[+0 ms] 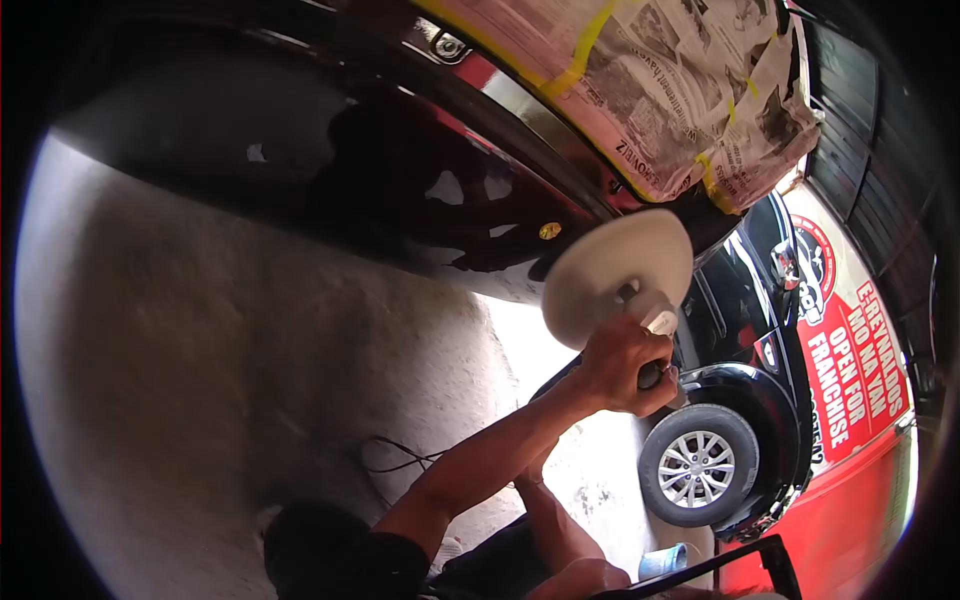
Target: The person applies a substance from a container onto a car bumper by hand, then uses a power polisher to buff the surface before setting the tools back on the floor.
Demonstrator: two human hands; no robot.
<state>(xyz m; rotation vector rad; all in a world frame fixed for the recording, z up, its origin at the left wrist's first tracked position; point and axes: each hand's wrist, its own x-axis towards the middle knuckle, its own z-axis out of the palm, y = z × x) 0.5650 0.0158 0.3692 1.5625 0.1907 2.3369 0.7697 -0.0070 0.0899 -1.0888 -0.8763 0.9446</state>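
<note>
My left hand (628,365) is closed around the black side handle of a power polisher (657,314), close behind its head. The polisher carries a wide, round, off-white pad (612,268), tilted, with its edge right at the glossy dark car panel (400,190). A small yellow spot (549,231) shows on the panel beside the pad. My right hand (535,466) is lower, mostly hidden behind my left forearm, so its fingers do not show. A thin dark cord (405,452) loops out near it.
Newspaper (660,90) edged with yellow tape covers part of the car above. Another dark vehicle (735,300) with a silver-rimmed wheel (697,468) stands nearby. A blue container (662,562) sits on the concrete floor (300,350). Behind is a red sign (850,350).
</note>
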